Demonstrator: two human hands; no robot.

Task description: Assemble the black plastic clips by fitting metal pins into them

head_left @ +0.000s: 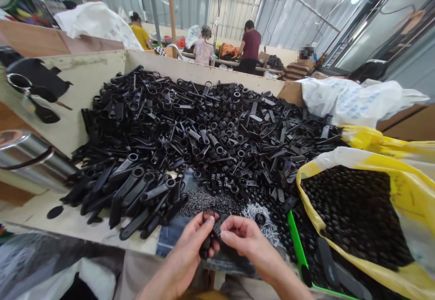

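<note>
— Head view: where is the work?

— Low in front of me, where my left hand (193, 239) grips a black part (216, 228), just this side of small grey pieces (207, 200) and silver screws (270, 233); a heap of black fittings (204, 132) rises beyond

— And the other hand?

— My right hand (244, 234) works at the part's side, thumb and fingertips drawn together; whether they pinch something tiny, I cannot tell

— What could go wrong?

— A slack left grip could let the part twist out of line, I judge, and my right forearm, swinging wide, could knock the green-edged tray (296, 239) nearby
</note>
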